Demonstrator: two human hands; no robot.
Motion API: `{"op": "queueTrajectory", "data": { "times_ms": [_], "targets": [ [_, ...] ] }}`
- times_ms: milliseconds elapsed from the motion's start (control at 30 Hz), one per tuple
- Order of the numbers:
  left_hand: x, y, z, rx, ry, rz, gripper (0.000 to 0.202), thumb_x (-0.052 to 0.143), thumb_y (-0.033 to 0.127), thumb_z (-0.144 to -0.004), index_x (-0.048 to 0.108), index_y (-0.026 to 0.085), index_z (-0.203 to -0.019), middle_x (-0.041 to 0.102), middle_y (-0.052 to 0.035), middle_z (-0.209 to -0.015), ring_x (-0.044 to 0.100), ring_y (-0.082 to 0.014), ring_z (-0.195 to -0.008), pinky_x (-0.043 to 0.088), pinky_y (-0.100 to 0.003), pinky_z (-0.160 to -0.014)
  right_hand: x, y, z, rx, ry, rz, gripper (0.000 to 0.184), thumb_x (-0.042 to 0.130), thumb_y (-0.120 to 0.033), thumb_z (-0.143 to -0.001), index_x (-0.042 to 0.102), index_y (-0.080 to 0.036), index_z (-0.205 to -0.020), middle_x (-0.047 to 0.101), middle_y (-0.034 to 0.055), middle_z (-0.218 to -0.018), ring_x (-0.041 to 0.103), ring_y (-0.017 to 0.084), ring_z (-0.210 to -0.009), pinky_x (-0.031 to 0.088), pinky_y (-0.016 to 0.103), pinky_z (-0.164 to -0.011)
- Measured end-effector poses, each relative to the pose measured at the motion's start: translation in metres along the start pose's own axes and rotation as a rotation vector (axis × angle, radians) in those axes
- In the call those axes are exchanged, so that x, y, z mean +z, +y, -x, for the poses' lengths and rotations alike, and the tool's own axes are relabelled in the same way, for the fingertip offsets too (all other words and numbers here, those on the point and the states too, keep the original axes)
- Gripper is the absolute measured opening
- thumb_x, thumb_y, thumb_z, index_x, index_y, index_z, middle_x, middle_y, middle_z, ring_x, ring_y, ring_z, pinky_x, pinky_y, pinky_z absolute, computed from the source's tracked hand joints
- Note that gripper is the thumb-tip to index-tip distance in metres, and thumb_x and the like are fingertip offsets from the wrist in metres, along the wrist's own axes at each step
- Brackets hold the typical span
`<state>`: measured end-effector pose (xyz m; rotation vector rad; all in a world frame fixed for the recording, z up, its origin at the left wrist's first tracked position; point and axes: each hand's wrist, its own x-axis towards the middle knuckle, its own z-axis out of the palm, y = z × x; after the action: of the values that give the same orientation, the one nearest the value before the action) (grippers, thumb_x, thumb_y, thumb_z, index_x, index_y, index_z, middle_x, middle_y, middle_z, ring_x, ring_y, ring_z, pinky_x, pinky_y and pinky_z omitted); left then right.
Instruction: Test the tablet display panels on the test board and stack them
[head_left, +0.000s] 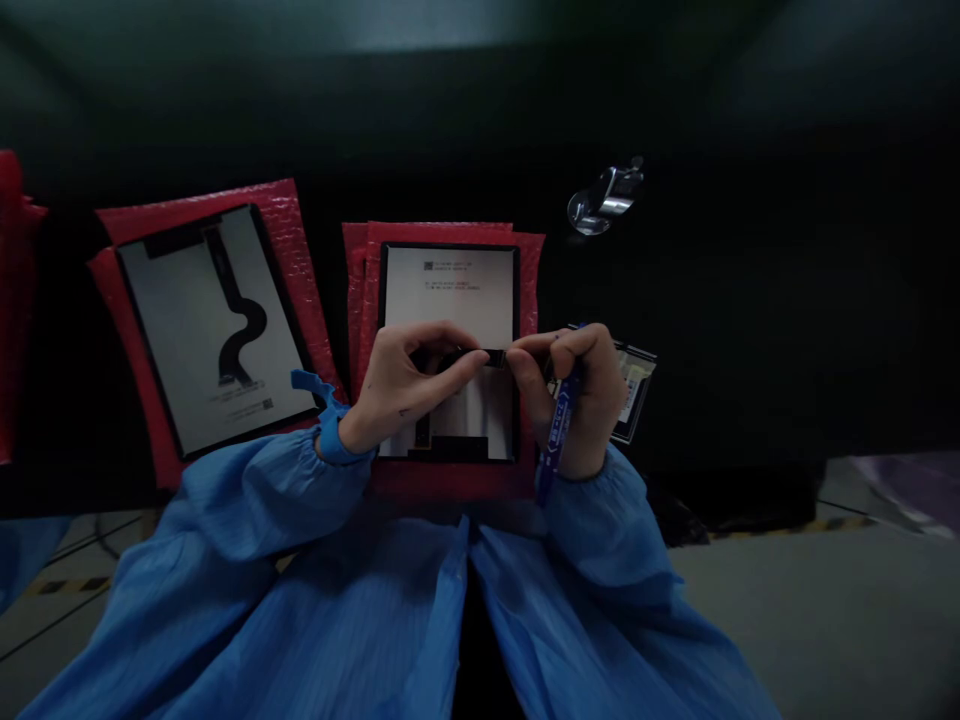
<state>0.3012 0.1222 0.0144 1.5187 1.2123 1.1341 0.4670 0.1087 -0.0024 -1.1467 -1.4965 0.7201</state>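
Note:
A display panel [450,310] lies back side up on red bubble-wrap bags [529,300] in front of me. Over its middle, my left hand [409,378] pinches the free end of the panel's black flex cable [496,357] between thumb and fingers. My right hand [596,405] meets the tip of that cable with thumb and index finger pressed together. A blue pen [559,430] is tucked in the same hand, slanting down toward me. My left wrist wears a blue strap [335,438]. The palm side of both hands is hidden.
To the left, a second panel [169,330] with a curved black cable lies on red bubble wrap [296,250]. More red wrap [13,300] shows at the left edge. A shiny object [606,197] lies at the back right. A labelled, dark-framed piece [637,385] sits partly behind my right hand.

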Motion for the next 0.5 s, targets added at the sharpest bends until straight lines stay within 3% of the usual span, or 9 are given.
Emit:
{"op": "queueTrajectory", "data": {
  "times_ms": [200,367,500],
  "targets": [
    [-0.0020,-0.0008,-0.0006,0.006,-0.047,-0.010,0.020,0.075,0.034,-0.083,0.075,0.015,-0.076,0.069,-0.0023,-0.065,0.058,-0.0106,-0.055,0.043,-0.021,-0.048,-0.0011,0.0006,-0.0003,0.005,-0.023,0.000,0.034,0.067,-0.024,-0.092,0.037,-0.025,-0.075,0.065,-0.0019,-0.080,0.064,0.015,-0.070,0.052,0.031,-0.060],
    [-0.0057,-0.0016,-0.0032,-0.034,-0.149,-0.027,0.020,0.071,0.034,-0.085,0.078,0.015,-0.080,0.075,-0.0045,-0.074,0.067,-0.0155,-0.066,0.051,-0.023,-0.057,-0.0009,0.0038,0.0003,-0.013,-0.059,-0.055,0.035,0.068,-0.021,-0.092,0.037,-0.025,-0.076,0.065,-0.0021,-0.080,0.063,0.015,-0.070,0.051,0.031,-0.062],
    [-0.0072,-0.0030,-0.0044,-0.013,-0.182,-0.026,0.020,0.069,0.032,-0.086,0.078,0.015,-0.080,0.074,-0.0044,-0.072,0.066,-0.0149,-0.064,0.050,-0.023,-0.056,-0.0052,0.0051,-0.0021,-0.025,-0.112,-0.054,0.034,0.067,-0.017,-0.092,0.038,-0.025,-0.076,0.067,-0.0021,-0.083,0.063,0.014,-0.071,0.051,0.031,-0.063]
  ]
}}
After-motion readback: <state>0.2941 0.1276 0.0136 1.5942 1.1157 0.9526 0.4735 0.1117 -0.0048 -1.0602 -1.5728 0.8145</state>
